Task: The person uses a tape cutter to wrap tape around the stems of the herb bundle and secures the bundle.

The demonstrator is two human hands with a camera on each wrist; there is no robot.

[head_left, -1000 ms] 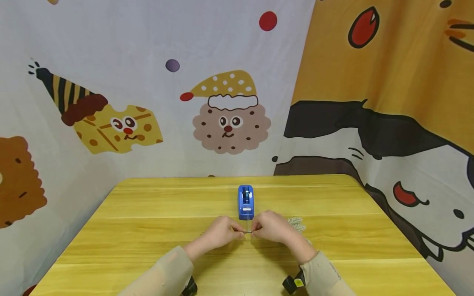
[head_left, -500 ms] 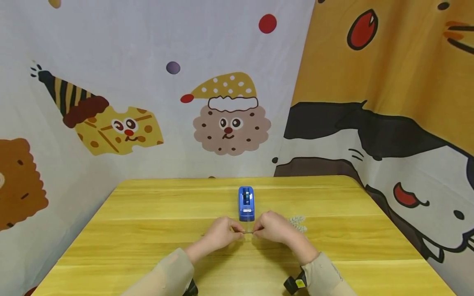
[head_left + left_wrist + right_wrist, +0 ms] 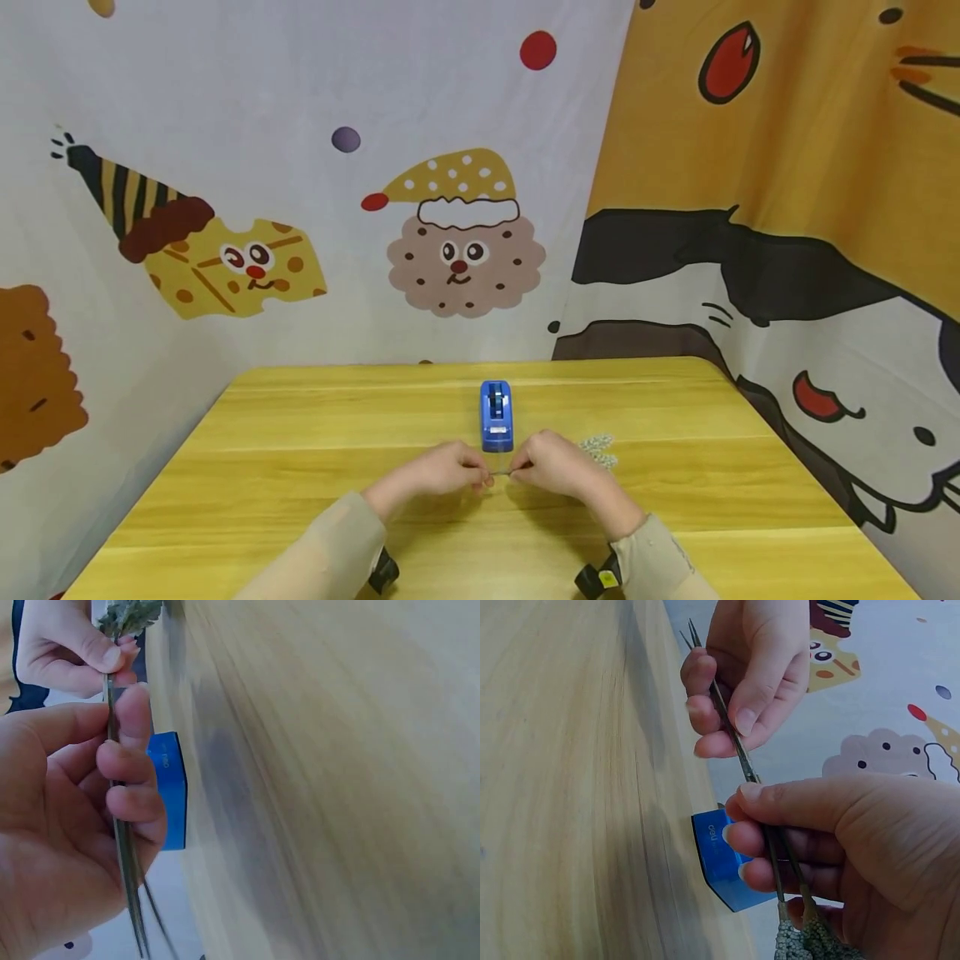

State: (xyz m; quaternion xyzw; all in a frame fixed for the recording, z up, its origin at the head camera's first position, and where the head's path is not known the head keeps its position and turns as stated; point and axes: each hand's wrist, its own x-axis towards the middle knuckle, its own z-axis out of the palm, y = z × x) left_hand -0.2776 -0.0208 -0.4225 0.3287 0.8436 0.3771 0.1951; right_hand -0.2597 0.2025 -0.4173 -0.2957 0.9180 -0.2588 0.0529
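Observation:
Between my two hands runs a thin bundle of sprigs with dark stems [image 3: 129,877]. My left hand [image 3: 450,468] holds the stems toward their bare ends, thumb on one side and curled fingers on the other. My right hand [image 3: 555,462] pinches the bundle nearer the pale green, beaded flower heads [image 3: 598,450], which stick out past its right side. In the right wrist view the stems look wrapped or shiny between the hands. Just beyond them stands a blue tape dispenser [image 3: 496,417], and a faint clear strip of tape seems to reach from it toward the stems.
The wooden table [image 3: 315,417] spreads out on both sides of the hands. A printed cloth [image 3: 285,100] with cartoon figures hangs behind it. A dark wrist device [image 3: 597,578] shows under the right sleeve, and another under the left.
My left fingers have shifted on the stems and now show lower beneath them. The right hand keeps its pinch almost in place. The head view has tilted slightly.

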